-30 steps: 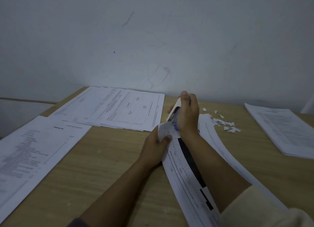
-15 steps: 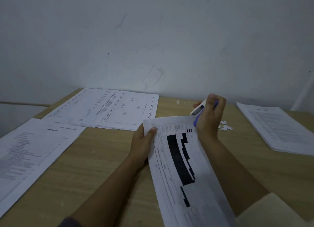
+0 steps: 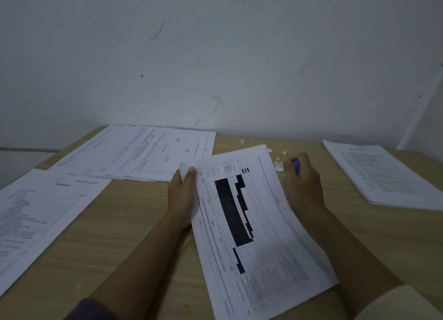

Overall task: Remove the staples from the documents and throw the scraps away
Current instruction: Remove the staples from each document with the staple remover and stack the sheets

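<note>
Tilted charted document; seemingly scraps beyond

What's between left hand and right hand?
Head view: the printed document, gripped at its top corner by the left hand; the right hand, holding a purple tool, sits beyond its right edge.

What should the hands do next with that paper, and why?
Probably the left hand should lay the paper on the pile just beyond it. It pinches the paper's top corner, while the right hand grips a purple tool beside the scraps, so that hand is busy.
</note>
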